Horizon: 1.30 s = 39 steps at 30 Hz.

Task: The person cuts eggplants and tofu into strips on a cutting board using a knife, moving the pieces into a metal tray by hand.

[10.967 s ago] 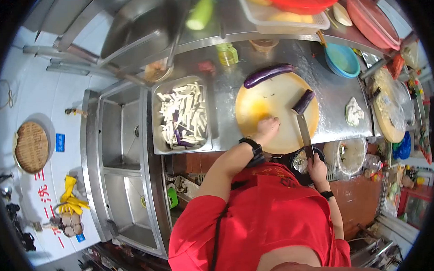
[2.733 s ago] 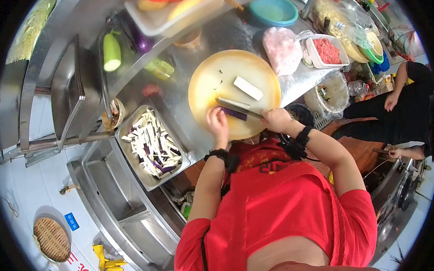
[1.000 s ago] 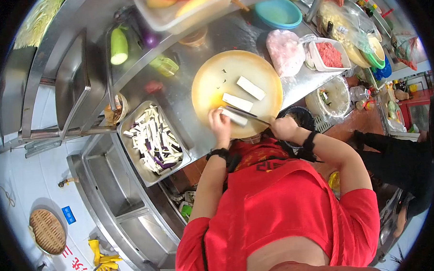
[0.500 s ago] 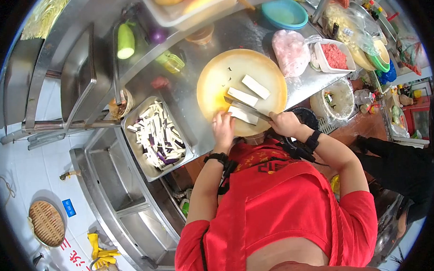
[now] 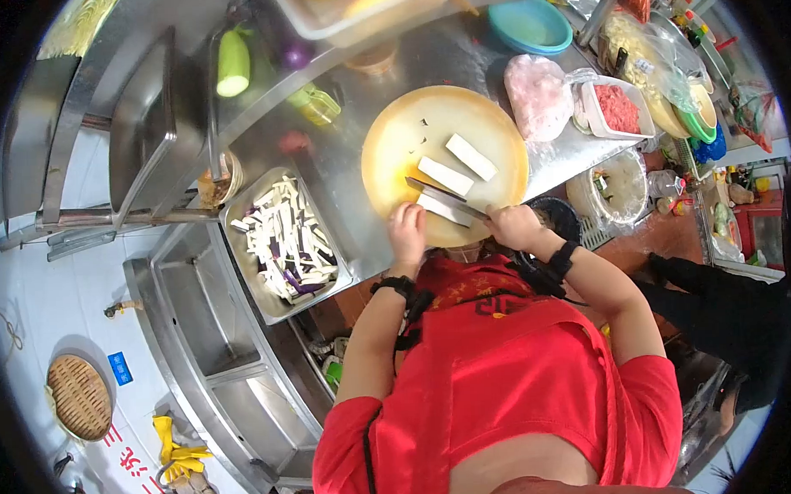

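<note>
On the round cutting board [image 5: 387, 134] lie several thick white pieces, one of them [image 5: 471, 156] at the upper right and another [image 5: 445, 175] in the middle. My right hand [image 5: 515, 228] is closed round the handle of a knife [image 5: 449, 199], whose blade rests over the piece nearest me. With bent fingers, my left hand [image 5: 407, 233] holds the left end of that white piece [image 5: 445, 212]. A metal tray [image 5: 344, 268] of white and purple eggplant strips [image 5: 291, 242] stands to the left of the board.
Beyond the board are a blue bowl [image 5: 530, 26], a bag of pink meat [image 5: 538, 96] and a white tub of minced meat [image 5: 617, 109]. A metal sink [image 5: 208, 310] lies at lower left. A person in black [image 5: 720, 314] is at the right.
The view has shifted slightly. Both hands stay at the near edge of the board, with the knife still over the nearest piece and its blade tilted a little differently.
</note>
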Available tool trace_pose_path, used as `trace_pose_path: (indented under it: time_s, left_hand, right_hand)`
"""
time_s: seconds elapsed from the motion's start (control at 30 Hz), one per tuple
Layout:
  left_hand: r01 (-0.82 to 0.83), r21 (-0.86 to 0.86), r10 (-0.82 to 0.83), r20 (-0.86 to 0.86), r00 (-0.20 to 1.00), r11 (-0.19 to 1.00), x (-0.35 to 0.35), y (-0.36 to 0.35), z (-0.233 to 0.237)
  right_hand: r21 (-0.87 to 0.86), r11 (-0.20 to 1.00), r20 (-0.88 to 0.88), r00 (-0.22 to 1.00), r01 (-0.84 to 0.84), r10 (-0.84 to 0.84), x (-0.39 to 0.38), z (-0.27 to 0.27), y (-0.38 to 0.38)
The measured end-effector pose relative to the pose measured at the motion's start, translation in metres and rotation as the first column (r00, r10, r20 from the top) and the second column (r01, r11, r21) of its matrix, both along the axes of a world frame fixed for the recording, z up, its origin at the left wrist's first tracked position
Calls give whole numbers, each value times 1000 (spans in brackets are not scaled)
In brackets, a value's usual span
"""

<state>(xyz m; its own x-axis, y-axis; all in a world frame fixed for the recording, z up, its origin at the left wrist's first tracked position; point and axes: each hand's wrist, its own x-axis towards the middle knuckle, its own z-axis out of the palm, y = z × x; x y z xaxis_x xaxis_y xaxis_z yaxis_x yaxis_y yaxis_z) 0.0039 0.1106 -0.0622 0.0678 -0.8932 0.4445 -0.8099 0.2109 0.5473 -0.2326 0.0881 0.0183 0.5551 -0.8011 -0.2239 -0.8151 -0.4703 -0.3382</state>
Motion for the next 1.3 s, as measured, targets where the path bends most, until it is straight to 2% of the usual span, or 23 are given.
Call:
trace_pose_path:
  time_s: [0.1,0.17,0.33,0.4,0.47,0.5,0.63,0.77,0.83,0.87,1.0,1.07,1.1,1.3]
  left_hand:
    - [-31,3,31,-71,997,1000,-3,3,1]
    - [-31,38,31,-20,999,999,-4,2,6]
    - [-29,-11,29,-12,1000,1000,-2,0,2]
    - [-35,-29,34,-30,999,999,-1,-2,0]
    - [-66,-38,58,-186,981,997,-1,1,-1]
    - [-71,-33,63,-191,980,997,-2,1,2]
    - [-38,-50,32,-113,993,998,-6,-3,11]
    - [-32,-72,30,-29,999,997,-7,-6,12]
    - [-36,-79,33,-40,999,996,-6,-8,10]
    - [-45,-73,41,-54,998,996,-5,-6,8]
    - [-78,-20,75,-116,990,997,-3,-14,8]
    - [-104,93,117,-143,983,990,-6,-22,20]
    - [-101,88,113,-146,983,991,-7,-28,20]
    - [-104,109,110,-54,992,989,-18,-62,12]
  right_hand:
    - [52,999,-14,1000,13,-13,1,-4,6]
    - [24,999,-124,991,-46,48,13,-19,3]
    - [-18,1000,-46,999,-19,18,23,-14,-7]
    - [24,1000,-15,1000,-10,10,11,-2,-2]
    - [49,999,-16,1000,-10,11,5,6,5]
    - [64,998,-12,1000,-5,6,3,7,7]
    - [19,999,-79,996,-31,32,25,-17,1]
    - [-59,998,-25,1000,-5,3,26,-32,-4]
    - [-32,999,133,991,8,-4,17,-12,-6]
    - [-30,1000,132,991,7,-3,12,-3,-6]
    - [-65,996,72,995,68,-64,-9,22,-21]
    - [-60,991,-5,993,117,-117,-15,23,-30]
    - [-66,991,-6,993,119,-120,-18,22,-32]
    - [-52,993,-61,992,108,-111,-13,4,-33]
